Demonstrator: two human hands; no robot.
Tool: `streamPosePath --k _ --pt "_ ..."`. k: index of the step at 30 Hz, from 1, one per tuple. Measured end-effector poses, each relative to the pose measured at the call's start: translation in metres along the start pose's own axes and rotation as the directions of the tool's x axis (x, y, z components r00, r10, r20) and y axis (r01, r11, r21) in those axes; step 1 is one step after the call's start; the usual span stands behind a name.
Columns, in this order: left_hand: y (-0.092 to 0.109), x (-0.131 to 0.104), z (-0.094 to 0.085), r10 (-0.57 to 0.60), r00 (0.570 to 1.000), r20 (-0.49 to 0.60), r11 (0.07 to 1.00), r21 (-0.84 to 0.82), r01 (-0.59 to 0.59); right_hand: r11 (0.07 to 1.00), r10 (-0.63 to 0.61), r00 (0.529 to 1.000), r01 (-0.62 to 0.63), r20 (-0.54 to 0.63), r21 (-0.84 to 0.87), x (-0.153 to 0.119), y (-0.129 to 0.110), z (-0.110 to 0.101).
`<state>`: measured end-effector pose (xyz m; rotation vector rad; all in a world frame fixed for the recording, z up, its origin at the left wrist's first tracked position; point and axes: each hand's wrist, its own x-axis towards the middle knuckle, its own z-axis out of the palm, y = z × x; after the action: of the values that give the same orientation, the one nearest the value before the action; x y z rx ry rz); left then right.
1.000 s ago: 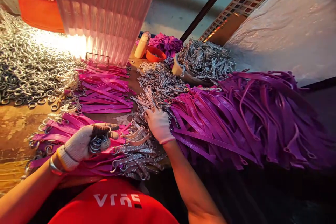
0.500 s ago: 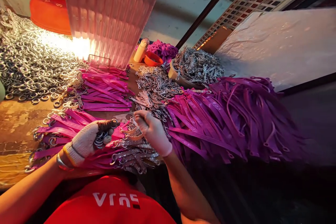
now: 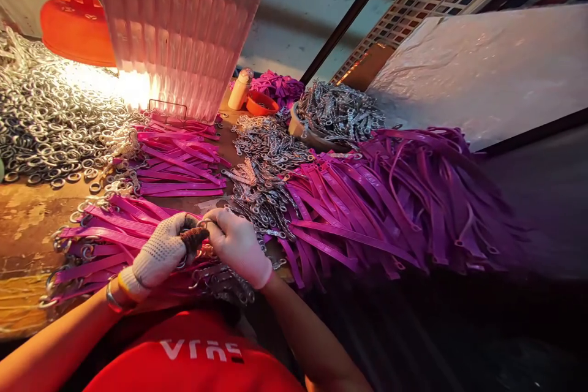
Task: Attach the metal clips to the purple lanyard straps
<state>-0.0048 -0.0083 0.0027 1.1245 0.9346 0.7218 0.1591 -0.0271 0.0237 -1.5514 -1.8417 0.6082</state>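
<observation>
Left hand (image 3: 160,251) curls around metal rings (image 3: 182,262); right hand (image 3: 239,246) pinches a single ring (image 3: 206,221), just right of the left fingertips.

And here's our single viewpoint, right up on the worker's head, looking forward and down over the table (image 3: 27,214)! Take the panel (image 3: 184,30) as the marker: the camera sits on its near side, and the frame cuts off its top. Closest to the lens, well this side of the panel, the shirt (image 3: 197,361) fills the bottom edge, seen from above. Next out, between shirt and panel, the left hand (image 3: 160,251) and right hand (image 3: 239,248), at close range! It's a wide view, too, taking in the lamp (image 3: 76,30) left of the panel, the sheeting (image 3: 482,67) well to its right, and the wall (image 3: 294,18) beyond it.
</observation>
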Motion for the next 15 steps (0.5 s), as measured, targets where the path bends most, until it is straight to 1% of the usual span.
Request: streamPosePath --k 1,2,4,5,6,8,9,10,11,12,13,14,15 --pt "0.001 -0.001 -0.001 -0.01 1.0 0.017 1.0 0.014 0.01 0.996 -0.02 1.0 0.02 0.007 -0.083 -0.002 0.0 0.001" --pt "0.002 -0.001 -0.001 -0.028 0.999 0.035 0.999 -0.017 0.029 0.985 -0.045 0.999 0.046 0.005 -0.169 -0.004 -0.001 0.002" --pt "0.005 0.001 0.0 -0.094 0.993 0.073 0.98 -0.171 0.105 0.953 -0.1 0.995 0.089 -0.023 -0.289 -0.009 -0.002 0.005" --pt "0.008 0.003 0.002 -0.131 0.988 0.087 0.955 -0.256 0.15 0.952 -0.107 0.993 0.088 -0.048 -0.293 -0.011 -0.001 0.007" --pt "0.011 0.006 0.003 -0.163 0.982 0.096 0.927 -0.326 0.186 0.967 -0.087 0.994 0.069 -0.065 -0.245 -0.012 0.0 0.007" --pt "0.02 0.018 0.008 -0.191 0.974 0.126 0.897 -0.381 0.225 0.999 0.012 0.999 -0.014 -0.049 -0.035 -0.012 0.005 0.006" --pt "0.026 0.028 0.01 -0.186 0.971 0.15 0.906 -0.357 0.229 0.995 0.072 0.997 -0.069 -0.037 0.079 -0.01 0.009 0.003" --pt "0.031 0.04 0.012 -0.174 0.971 0.164 0.937 -0.275 0.215 0.979 0.126 0.991 -0.116 -0.045 0.17 -0.007 0.014 -0.001" --pt "0.037 0.055 0.013 -0.159 0.974 0.164 0.972 -0.149 0.184 0.96 0.173 0.982 -0.149 -0.08 0.239 -0.004 0.021 -0.005" --pt "0.041 0.072 0.014 -0.141 0.979 0.145 0.99 0.0 0.142 0.941 0.218 0.966 -0.17 -0.14 0.291 0.0 0.027 -0.009" --pt "0.045 0.09 0.015 -0.116 0.987 0.111 0.982 0.164 0.097 0.922 0.263 0.943 -0.182 -0.206 0.342 0.003 0.034 -0.013" --pt "0.047 0.108 0.015 -0.083 0.994 0.074 0.959 0.278 0.06 0.899 0.304 0.918 -0.188 -0.255 0.396 0.006 0.04 -0.017" --pt "0.048 0.127 0.016 -0.054 0.997 0.051 0.935 0.352 0.033 0.871 0.337 0.9 -0.187 -0.277 0.454 0.008 0.045 -0.02"
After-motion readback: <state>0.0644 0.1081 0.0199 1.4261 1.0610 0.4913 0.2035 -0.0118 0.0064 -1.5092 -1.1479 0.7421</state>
